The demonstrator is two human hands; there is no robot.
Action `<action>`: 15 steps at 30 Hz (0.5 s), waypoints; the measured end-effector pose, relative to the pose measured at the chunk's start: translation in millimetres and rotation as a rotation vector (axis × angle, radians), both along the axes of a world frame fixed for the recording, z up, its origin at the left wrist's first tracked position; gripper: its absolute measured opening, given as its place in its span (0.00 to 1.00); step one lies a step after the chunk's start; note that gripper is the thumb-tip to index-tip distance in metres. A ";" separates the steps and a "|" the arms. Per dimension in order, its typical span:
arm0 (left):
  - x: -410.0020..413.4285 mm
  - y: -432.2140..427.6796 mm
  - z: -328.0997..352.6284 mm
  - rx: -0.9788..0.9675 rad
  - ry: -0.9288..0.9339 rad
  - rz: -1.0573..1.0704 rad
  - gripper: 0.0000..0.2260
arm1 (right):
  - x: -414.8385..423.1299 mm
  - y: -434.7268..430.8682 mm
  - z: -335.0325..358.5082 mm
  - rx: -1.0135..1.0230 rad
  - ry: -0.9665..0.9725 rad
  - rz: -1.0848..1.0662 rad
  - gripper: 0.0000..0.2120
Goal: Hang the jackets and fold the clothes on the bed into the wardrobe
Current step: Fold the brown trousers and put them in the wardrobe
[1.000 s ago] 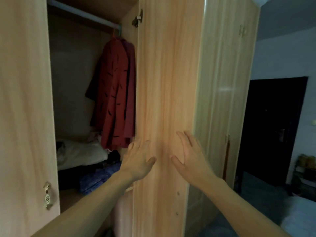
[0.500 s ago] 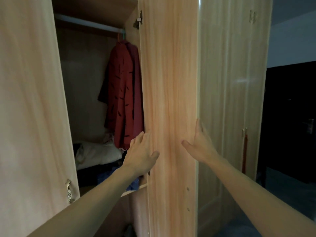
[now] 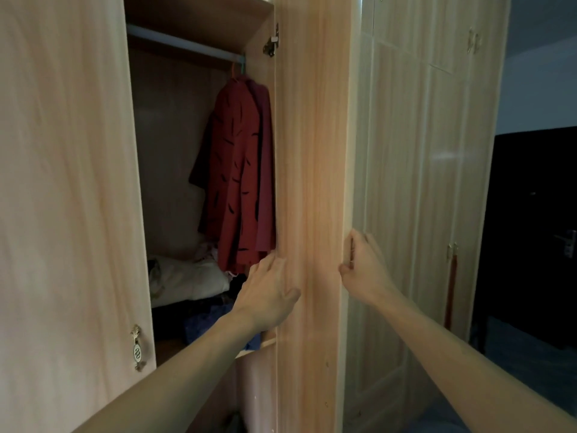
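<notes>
The light wooden wardrobe stands in front of me with both middle doors swung out. My left hand (image 3: 268, 292) lies flat with straight fingers on the inner face of the right door (image 3: 312, 182). My right hand (image 3: 363, 267) curls its fingers round that door's outer edge. Inside, a dark red jacket (image 3: 240, 182) with black marks hangs from the rail (image 3: 181, 45) at the right end. Below it a cream folded cloth (image 3: 190, 281) and blue folded clothes (image 3: 212, 323) lie on the shelf.
The left door (image 3: 68, 198) with a brass knob (image 3: 137, 348) fills the left side. Shut wardrobe doors (image 3: 421, 182) stand to the right. A dark doorway (image 3: 534, 229) is at far right, and blue bedding (image 3: 524, 367) lies low right.
My right hand slid from the door's face to its outer edge and its fingers curled round it. The left hand stayed flat on the door. My view moved closer and left.
</notes>
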State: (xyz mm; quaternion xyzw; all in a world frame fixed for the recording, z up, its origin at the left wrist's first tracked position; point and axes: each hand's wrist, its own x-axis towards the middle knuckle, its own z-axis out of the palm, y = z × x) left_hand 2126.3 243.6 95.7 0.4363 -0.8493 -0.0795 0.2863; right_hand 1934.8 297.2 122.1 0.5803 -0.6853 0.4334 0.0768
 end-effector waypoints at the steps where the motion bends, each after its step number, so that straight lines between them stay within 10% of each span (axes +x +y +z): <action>1: 3.7 -0.3 -1.8 0.005 -0.008 -0.005 0.30 | 6.1 -3.0 -1.2 -0.005 0.005 0.032 0.14; 15: 89.4 -17.6 -12.5 -0.115 -0.021 0.035 0.33 | 121.8 -56.5 -8.6 -0.082 0.087 0.411 0.38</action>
